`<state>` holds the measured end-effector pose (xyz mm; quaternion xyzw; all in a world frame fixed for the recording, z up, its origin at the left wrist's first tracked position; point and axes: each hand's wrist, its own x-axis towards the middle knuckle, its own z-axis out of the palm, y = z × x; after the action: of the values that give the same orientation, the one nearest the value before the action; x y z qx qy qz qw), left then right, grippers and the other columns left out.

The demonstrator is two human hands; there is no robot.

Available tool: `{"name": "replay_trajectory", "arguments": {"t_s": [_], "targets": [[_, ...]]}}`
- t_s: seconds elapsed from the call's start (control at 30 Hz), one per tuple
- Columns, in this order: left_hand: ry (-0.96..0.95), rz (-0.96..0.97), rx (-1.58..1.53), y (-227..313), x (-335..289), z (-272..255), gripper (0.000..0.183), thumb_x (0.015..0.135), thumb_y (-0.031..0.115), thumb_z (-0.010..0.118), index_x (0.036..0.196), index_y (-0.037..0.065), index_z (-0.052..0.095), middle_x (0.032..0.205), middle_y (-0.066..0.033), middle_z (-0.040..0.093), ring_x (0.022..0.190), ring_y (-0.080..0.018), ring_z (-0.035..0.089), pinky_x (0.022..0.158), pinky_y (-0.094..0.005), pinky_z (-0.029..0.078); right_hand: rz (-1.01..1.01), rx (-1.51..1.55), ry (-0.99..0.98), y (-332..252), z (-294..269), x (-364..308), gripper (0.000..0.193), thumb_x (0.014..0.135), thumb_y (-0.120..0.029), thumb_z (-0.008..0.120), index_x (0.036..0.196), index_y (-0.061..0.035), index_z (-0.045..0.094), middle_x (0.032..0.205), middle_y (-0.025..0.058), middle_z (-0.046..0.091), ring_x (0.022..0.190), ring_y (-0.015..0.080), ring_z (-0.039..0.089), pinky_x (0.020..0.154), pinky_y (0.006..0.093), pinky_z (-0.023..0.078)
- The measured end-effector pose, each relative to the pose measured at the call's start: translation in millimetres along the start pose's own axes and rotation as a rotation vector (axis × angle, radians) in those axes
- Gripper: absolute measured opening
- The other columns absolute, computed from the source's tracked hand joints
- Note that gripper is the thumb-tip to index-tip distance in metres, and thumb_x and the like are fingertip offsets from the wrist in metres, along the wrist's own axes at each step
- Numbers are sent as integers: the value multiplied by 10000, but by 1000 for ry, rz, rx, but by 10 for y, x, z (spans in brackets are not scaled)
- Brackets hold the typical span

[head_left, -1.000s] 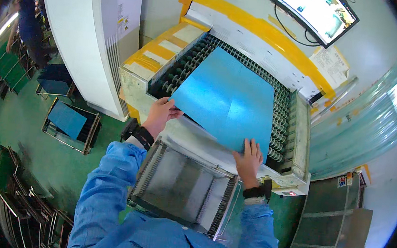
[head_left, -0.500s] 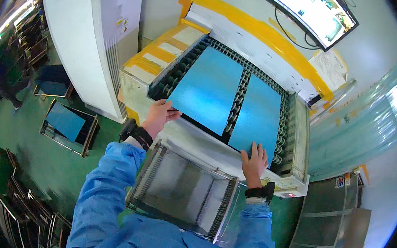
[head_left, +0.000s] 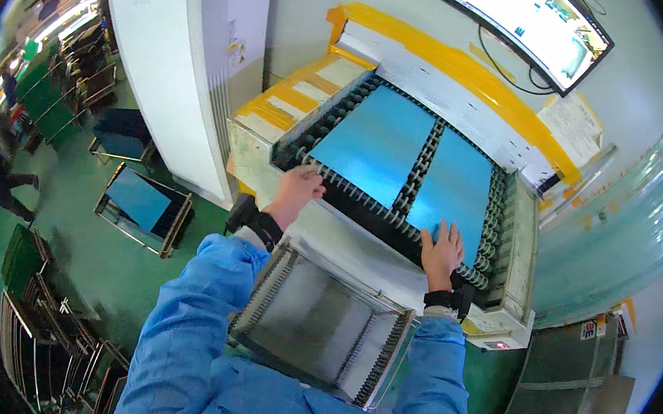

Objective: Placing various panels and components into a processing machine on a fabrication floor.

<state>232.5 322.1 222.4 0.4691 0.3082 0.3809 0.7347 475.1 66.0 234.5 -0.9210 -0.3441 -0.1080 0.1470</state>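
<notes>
Two blue flat panels lie side by side on the roller bed of a machine, a left panel [head_left: 374,139] and a right panel [head_left: 454,188]. A row of rollers [head_left: 361,194] shows along their near edge. My left hand [head_left: 299,189] is at the machine's front edge, by the near left corner of the left panel. Its fingers are loosely bent, with nothing in them. My right hand [head_left: 442,253] has its fingers spread, the tips at the near edge of the right panel. Whether they still touch it is hard to tell.
A slotted metal rack [head_left: 321,318] stands below the machine, in front of me. Another rack [head_left: 144,209] holding a blue panel is on the floor at left. A tall white cabinet [head_left: 162,55] flanks the machine. A person [head_left: 0,171] walks at far left.
Both panels have slid farther in over the rollers, baring the front roller row. My left hand has come off the left panel's corner. My view has shifted slightly left.
</notes>
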Motion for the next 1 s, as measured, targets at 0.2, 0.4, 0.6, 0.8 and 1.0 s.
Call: {"name": "replay_trajectory", "arguments": {"t_s": [0.2,0.4,0.6,0.8,1.0], "targets": [[-211,-98,89,272,-930,-14,323,906,96,551,1193,-52,535,991,-134,645,801,-168,643,693,-265,532,-364,206,93,-1041,201,94,567,850,-419,597,1305,-94,506,1452,160,342,1335,351,303,1058,534,231],[-165,-152,185,504,-1346,-917,357,919,133,552,1218,-58,523,1005,-129,646,855,-176,640,765,-297,537,-344,99,-139,-1559,391,377,642,877,-467,529,1397,-117,390,1489,162,274,1371,339,248,1097,490,216],[233,-273,249,325,-1433,-3306,343,919,193,570,1186,-21,546,950,-102,650,852,-174,640,738,-316,534,-315,30,-61,-1616,535,521,607,876,-448,536,1344,-69,462,1407,189,407,1306,348,370,1074,466,285],[553,-360,259,-183,-1070,-5447,189,870,147,584,951,-21,608,771,-71,627,605,-123,580,518,-252,473,-343,-159,-36,-1611,638,731,494,903,-331,544,1276,-10,510,1346,194,473,1243,346,436,1033,419,347],[753,-474,89,-961,-495,-7164,194,842,130,581,964,-19,609,776,-67,630,605,-135,585,499,-259,468,-167,96,52,-2227,1060,305,453,946,-303,487,1277,5,502,1287,231,507,1168,363,490,1000,403,366]]}}
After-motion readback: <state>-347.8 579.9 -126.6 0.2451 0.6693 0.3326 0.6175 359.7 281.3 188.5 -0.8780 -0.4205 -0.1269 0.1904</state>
